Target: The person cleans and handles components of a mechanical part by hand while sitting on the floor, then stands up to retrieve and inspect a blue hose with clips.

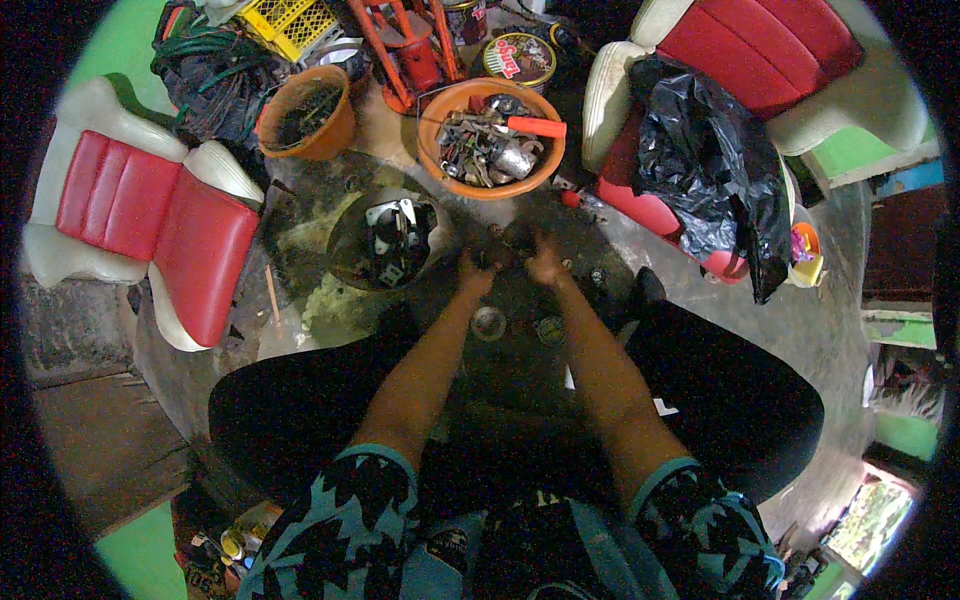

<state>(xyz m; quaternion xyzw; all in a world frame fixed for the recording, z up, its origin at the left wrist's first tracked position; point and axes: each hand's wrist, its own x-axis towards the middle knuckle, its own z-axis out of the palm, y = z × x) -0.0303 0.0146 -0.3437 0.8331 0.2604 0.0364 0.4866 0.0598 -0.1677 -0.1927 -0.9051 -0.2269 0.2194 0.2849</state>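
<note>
Both arms reach forward over the dark floor between my bent legs. My left hand (478, 272) is closed, its fingers curled at a small dark piece too dim to name. Close beside it, my right hand (545, 262) is closed around a dark, roundish part (518, 237) whose kind I cannot make out. A shallow round pan (345, 245) of metal parts lies just left of my hands. Beyond them stands an orange basin (487, 192) heaped with tools and metal pieces, one with a red-orange handle (537, 127). Nearer me, a round metal part (488, 323) rests on the floor.
Red and white car seats stand at the left (215, 250) and right (755, 50); a black plastic bag (715, 160) drapes the right one. Behind are an orange bucket (330, 140), a red-orange metal stand (415, 60), a yellow crate (290, 25) and a round tin (518, 60).
</note>
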